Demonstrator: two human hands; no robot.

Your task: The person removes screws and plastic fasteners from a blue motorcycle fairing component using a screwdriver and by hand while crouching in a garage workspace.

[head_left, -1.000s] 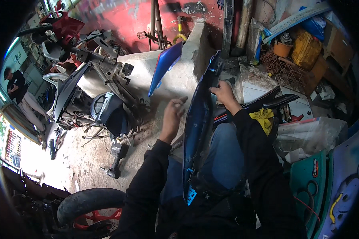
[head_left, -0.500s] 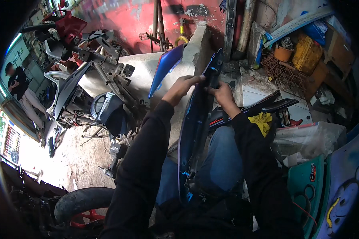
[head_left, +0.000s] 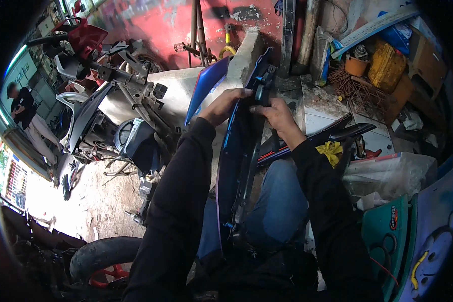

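A long motorcycle body panel (head_left: 231,166) stands lengthwise between my knees, its dark inner side and blue clips showing. My left hand (head_left: 223,106) is closed on the panel's left edge near the upper end, thumb reaching over the inside. My right hand (head_left: 281,119) grips its right side at about the same height, thumb and fingers pinching near a dark fitting. Some fingertips are hidden behind the panel. A blue panel with a red edge (head_left: 205,86) leans on the pale concrete ledge, just beyond my left hand.
Dark trim pieces (head_left: 332,133) and a yellow cloth (head_left: 331,152) lie to the right. A stripped motorcycle frame (head_left: 131,88) is at left, with a wheel (head_left: 103,254) below it. A green case (head_left: 387,226) stands at lower right. A person (head_left: 27,113) stands far left.
The panel's top has shifted slightly left and up, and the panel has turned a little, showing more of its right side. Both hands moved with it, still gripping.
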